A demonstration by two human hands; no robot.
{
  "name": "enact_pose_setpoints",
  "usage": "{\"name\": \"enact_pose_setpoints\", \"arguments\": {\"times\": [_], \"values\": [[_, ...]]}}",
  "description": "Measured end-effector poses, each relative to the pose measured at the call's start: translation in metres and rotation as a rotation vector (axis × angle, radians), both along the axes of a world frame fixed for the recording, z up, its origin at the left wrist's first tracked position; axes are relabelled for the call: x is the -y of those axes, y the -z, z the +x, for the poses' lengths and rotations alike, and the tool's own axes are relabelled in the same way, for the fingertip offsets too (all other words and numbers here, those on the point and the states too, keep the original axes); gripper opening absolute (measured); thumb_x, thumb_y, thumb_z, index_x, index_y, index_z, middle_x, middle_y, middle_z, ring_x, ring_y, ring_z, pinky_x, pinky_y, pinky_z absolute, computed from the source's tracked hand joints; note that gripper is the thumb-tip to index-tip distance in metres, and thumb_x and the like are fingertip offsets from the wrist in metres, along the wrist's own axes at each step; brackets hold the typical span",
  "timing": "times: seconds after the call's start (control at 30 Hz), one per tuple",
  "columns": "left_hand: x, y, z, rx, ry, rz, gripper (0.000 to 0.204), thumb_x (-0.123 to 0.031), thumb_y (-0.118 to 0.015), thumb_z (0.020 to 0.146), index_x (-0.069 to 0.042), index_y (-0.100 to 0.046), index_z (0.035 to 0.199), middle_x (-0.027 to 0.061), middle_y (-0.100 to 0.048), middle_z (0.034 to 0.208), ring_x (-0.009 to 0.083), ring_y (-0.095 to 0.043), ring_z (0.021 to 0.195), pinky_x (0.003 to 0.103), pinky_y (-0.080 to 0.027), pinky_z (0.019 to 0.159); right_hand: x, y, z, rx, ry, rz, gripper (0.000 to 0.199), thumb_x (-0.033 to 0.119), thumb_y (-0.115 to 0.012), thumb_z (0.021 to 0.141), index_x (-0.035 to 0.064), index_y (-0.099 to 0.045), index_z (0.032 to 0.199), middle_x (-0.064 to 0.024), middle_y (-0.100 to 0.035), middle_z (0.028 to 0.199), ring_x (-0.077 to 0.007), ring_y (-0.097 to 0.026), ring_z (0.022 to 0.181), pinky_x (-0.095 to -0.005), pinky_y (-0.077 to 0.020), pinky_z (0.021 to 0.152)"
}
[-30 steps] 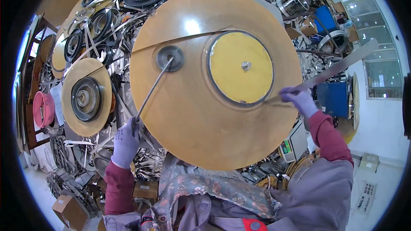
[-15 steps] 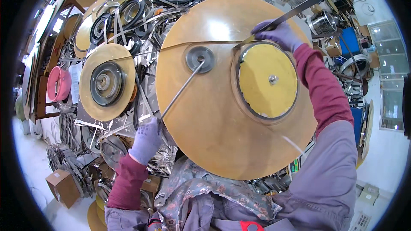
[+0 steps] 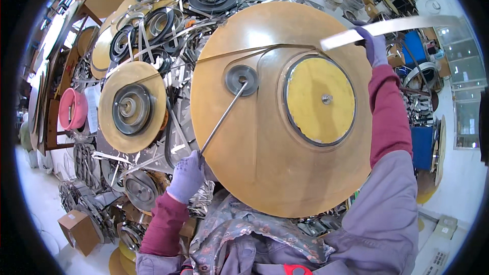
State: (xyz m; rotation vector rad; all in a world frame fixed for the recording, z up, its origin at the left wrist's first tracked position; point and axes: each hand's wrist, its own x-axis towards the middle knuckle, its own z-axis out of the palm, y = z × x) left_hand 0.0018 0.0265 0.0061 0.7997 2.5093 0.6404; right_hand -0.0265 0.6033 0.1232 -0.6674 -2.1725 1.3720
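A large round wooden disc [image 3: 265, 163] fills the middle. A yellow disc [image 3: 318, 99] sits on its right half and a small grey metal hub [image 3: 241, 79] on its left half. My left hand [image 3: 187, 175], in a purple glove, grips the lower end of a thin metal rod [image 3: 221, 118] whose far end sits in the hub. My right hand [image 3: 375, 47], also gloved, is raised above the disc's upper right rim. It holds a flat silver metal strip [image 3: 392, 28] that runs along the yellow disc's rim and out to the right.
Left of the big disc lies a smaller wooden disc with a coiled metal strip [image 3: 131, 108]. More coils and loose strips [image 3: 168, 15] pile behind it. A pink tub [image 3: 71, 109] stands far left, a cardboard box [image 3: 77, 229] lower left, blue bins [image 3: 415, 46] at right.
My right hand has swung from the disc's right side up to its upper right rim, carrying the metal strip with it. My left hand stays on the rod.
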Motion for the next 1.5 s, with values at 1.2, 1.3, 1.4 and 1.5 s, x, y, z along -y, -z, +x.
{"name": "enact_pose_setpoints", "arguments": {"times": [1.2,1.3,1.4,1.5], "values": [[-0.015,-0.017,0.001,0.001,0.245,0.005,0.016,-0.016,-0.051,0.089,0.000,-0.052,0.090,0.0238,-0.059,0.073,0.0414,-0.060,0.075,0.050,-0.046,0.067,0.138,0.143,0.296,0.494,0.414,0.472,0.038,0.023,-0.064,0.082,0.0110,-0.060,0.118,-0.0192,-0.060,0.091,-0.0337,-0.059,0.085,-0.0415,-0.0466,0.077],[-0.009,-0.007,0.008,0.067,0.205,0.027,0.015,-0.016,-0.050,0.089,0.000,-0.052,0.089,0.0234,-0.059,0.073,0.0410,-0.060,0.075,0.050,-0.046,0.067,0.148,0.147,0.309,0.531,0.445,0.440,0.038,0.023,-0.063,0.083,0.0101,-0.060,0.118,-0.0182,-0.060,0.089,-0.0323,-0.059,0.083,-0.0405,-0.0471,0.076],[-0.012,-0.006,0.007,0.063,0.223,0.031,0.015,-0.015,-0.050,0.089,0.000,-0.051,0.088,0.0232,-0.059,0.072,0.0410,-0.060,0.074,0.050,-0.046,0.066,0.156,0.139,0.313,0.570,0.474,0.378,0.038,0.022,-0.063,0.083,0.0105,-0.060,0.119,-0.0175,-0.060,0.090,-0.0312,-0.060,0.083,-0.0400,-0.0476,0.075],[-0.018,-0.012,0.005,0.007,0.257,0.009,0.016,-0.015,-0.050,0.089,0.001,-0.051,0.088,0.0238,-0.059,0.072,0.0408,-0.060,0.073,0.050,-0.047,0.065,0.156,0.144,0.313,0.604,0.465,0.408,0.038,0.025,-0.062,0.084,0.0146,-0.059,0.120,-0.0181,-0.058,0.091,-0.0337,-0.059,0.084,-0.0415,-0.0475,0.076]]}}
